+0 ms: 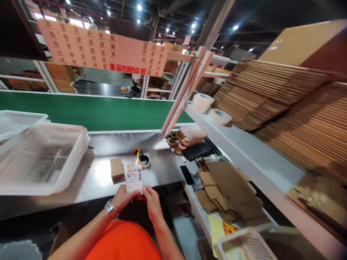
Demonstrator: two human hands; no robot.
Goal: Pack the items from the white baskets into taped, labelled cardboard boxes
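While a long green surface (114,112) is seen running across the far side, the space before it is taken up by a metal table (159,171), on which light from above is reflected. At the right, tall stacks of flat cardboard (295,119) are borne by a white shelf (230,139), with rolls of tape (202,103) set near its far end. White baskets (69,159) are placed at the table's left end. Below the shelf, folded cardboard pieces (230,184) are heaped, and beyond them a black keyboard (197,150) is partly covered from view by the shelf. Near the table's front edge, the left hand (123,198) and the right hand (152,202) are brought close together, a metal watch (108,207) being worn on the left wrist. A tape dispenser (141,157) is laid on the table just beyond them, and a small brown box (117,169) is seated to its left. Between the hands, a white printed label (134,177) is held upright in view, its lower part pinched by the narrowed fingers of both, with its barcode left uncovered near the top.
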